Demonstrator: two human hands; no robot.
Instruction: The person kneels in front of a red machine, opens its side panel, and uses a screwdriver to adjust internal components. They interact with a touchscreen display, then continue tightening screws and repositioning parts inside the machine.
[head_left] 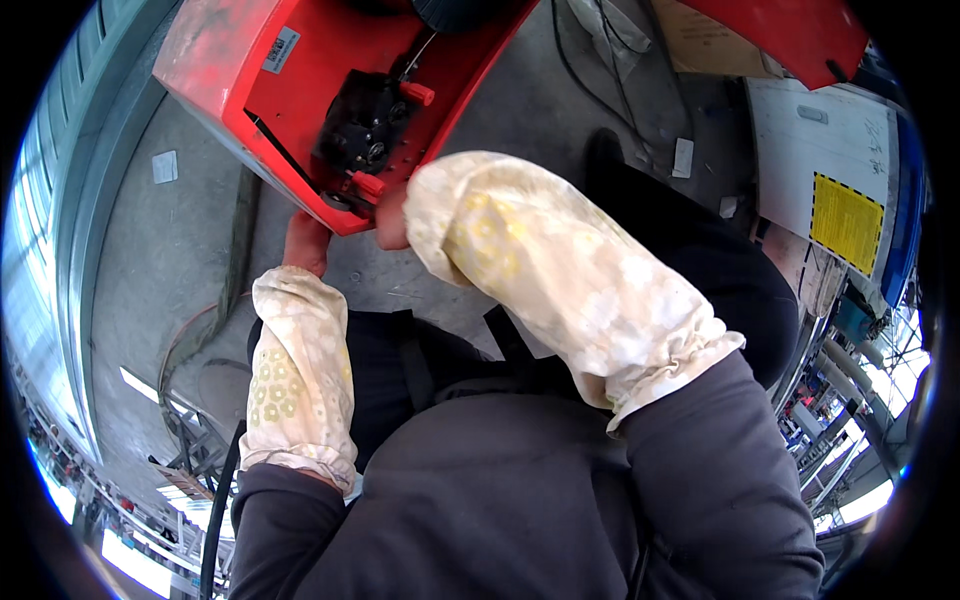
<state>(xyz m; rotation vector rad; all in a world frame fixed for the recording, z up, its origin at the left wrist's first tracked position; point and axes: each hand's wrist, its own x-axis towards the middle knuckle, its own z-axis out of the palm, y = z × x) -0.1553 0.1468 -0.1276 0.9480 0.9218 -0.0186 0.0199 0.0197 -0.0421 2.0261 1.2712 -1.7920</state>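
Red sheet-metal machine housing [300, 90] sits on the concrete floor [200, 260]. Left hand [305, 243] cups its lower edge from beneath, likely steadying it; right hand [392, 215], grip mostly hidden by the sleeve, pinches near a red knob [367, 184] beside the black mechanism [362, 125].

Your right hand [392, 218] is mostly hidden behind its pale sleeve cover [560, 270], so you cannot tell its grip. Your left hand [305, 243] tucks its fingers under the red machine [300, 110], whose top is cut off by the picture's edge. The black mechanism [362, 122] is too small to make out.
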